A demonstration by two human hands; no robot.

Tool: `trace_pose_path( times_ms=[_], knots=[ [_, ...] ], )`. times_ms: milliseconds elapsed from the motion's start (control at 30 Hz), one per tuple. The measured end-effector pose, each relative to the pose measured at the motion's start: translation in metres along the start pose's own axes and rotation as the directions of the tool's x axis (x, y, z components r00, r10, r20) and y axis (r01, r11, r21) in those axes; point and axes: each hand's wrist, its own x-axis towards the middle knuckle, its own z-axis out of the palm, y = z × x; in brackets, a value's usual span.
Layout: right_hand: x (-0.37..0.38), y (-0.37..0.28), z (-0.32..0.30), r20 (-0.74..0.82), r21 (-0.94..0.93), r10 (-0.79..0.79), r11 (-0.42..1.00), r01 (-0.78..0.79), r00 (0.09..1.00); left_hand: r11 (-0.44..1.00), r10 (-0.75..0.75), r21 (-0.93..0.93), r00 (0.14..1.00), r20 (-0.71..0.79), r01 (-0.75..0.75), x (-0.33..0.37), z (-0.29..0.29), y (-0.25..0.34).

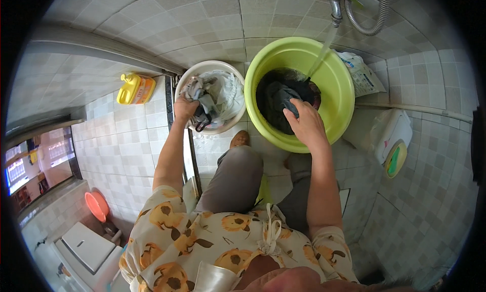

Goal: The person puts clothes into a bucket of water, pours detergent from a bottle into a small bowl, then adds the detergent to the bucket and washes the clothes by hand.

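Observation:
My left hand (pixel 186 109) is closed on the edge of a bunch of grey and dark clothes (pixel 204 100), which lies over white clothes (pixel 228 92) in a pale round basin (pixel 242 110). To the right, my right hand (pixel 307 121) reaches into a big lime-green tub (pixel 336 110). Its fingers pinch a dark grey garment (pixel 279 95), and the lower part of that garment sits in dark water. From the tap (pixel 336 16) a stream of water or clear tube runs down into the tub; I cannot tell which.
A yellow jug (pixel 136 89) stands on the tiles at the left. Behind the tub's right side leans a white printed bag (pixel 360 73). A white container (pixel 394 135) is at the right wall. An orange basin (pixel 97 206) and a white toilet lid (pixel 88 246) are at lower left.

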Motion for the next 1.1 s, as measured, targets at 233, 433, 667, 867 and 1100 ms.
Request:
trace_pose_path(
  times_ms=[233, 433, 667, 867, 1100],
  knots=[
    [-0.008, -0.003, 0.000, -0.021, -0.025, -0.078, 0.997, 0.078, 0.997, 0.492, -0.018, -0.864, 0.993, 0.116, 0.110, -0.023, -0.080, 0.015],
    [-0.009, -0.002, 0.002, -0.005, 0.060, -0.152, 0.987, 0.152, 0.988, 0.150, 0.108, -0.988, 0.992, 0.065, 0.049, -0.073, -0.145, 0.075],
    [-0.020, -0.015, -0.012, -0.009, 0.846, -0.289, 0.508, 0.162, 0.957, -0.106, 0.340, -0.986, 0.937, 0.082, 0.125, -0.142, -0.176, 0.182],
    [-0.036, -0.007, -0.046, -0.245, 0.967, -0.320, -0.156, 0.204, 0.915, -0.027, 0.338, -0.962, 0.908, 0.247, 0.272, -0.174, -0.127, 0.283],
    [-0.023, 0.034, -0.045, -0.486, 0.859, 0.179, -0.079, 0.505, 0.855, 0.206, 0.291, -0.968, 0.935, 0.203, 0.146, -0.147, -0.056, 0.303]
  ],
)
